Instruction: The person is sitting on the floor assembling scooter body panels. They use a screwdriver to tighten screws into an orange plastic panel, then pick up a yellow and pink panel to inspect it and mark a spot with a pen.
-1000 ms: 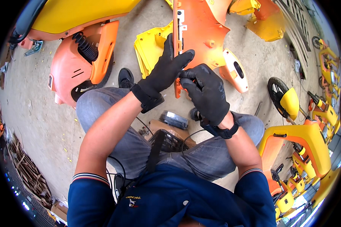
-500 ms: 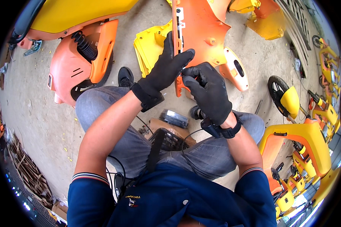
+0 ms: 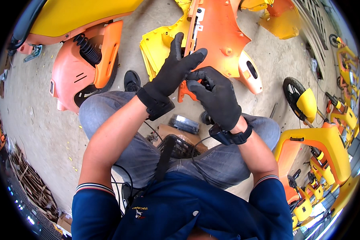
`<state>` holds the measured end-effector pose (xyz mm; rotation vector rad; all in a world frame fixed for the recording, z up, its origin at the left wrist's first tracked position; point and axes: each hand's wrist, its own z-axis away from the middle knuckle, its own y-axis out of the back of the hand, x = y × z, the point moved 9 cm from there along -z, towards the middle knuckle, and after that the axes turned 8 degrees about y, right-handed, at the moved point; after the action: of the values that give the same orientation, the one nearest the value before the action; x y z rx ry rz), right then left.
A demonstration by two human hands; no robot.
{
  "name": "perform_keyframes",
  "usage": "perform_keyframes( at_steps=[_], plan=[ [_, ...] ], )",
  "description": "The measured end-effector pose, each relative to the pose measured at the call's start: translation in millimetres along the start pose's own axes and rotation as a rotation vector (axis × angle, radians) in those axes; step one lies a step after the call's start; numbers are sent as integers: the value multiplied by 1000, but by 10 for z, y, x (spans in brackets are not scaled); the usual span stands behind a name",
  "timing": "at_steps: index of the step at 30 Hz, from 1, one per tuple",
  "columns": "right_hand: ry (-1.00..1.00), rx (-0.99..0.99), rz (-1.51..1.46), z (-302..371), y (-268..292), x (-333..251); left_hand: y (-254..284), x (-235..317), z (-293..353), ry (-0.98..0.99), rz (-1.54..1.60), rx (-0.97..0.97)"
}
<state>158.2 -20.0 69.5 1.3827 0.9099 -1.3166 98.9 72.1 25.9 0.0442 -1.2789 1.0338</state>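
Observation:
I sit with both hands in black gloves raised over my knees. My left hand (image 3: 173, 75) lies flat against the near edge of a long orange plastic scooter panel (image 3: 216, 32), fingers stretched along it. My right hand (image 3: 217, 98) is curled at the panel's lower tip, fingers pinching a small dark part that I cannot make out. A white bracket strip (image 3: 197, 24) runs along the panel's left edge.
Yellow panels (image 3: 160, 44) lie under the orange one. An orange scooter body with a black spring (image 3: 84, 64) sits to the left. Yellow-and-orange scooter frames (image 3: 320, 148) crowd the right. A small black box (image 3: 184, 124) lies on the concrete between my legs.
Both hands shifted slightly lower along the panel's edge. The right fingers curled tighter at the tip.

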Motion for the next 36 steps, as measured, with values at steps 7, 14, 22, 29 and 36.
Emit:
perform_keyframes(
  at_steps=[7,14,22,29,36],
  plan=[
    [70,10,54,-24,73,-17,34,14,-67,-25,-110,-4],
    [-3,8,71,1,85,8,-44,116,-28,-83,-203,-3],
    [19,44,48,31,150,-89,-49,148,-26,-123,-204,-2],
    [56,42,127,-1,118,-58,-93,201,-1,-149,-164,-24],
    [64,18,242,4,125,-42,-44,128,-20,-99,-275,4]
  ],
)
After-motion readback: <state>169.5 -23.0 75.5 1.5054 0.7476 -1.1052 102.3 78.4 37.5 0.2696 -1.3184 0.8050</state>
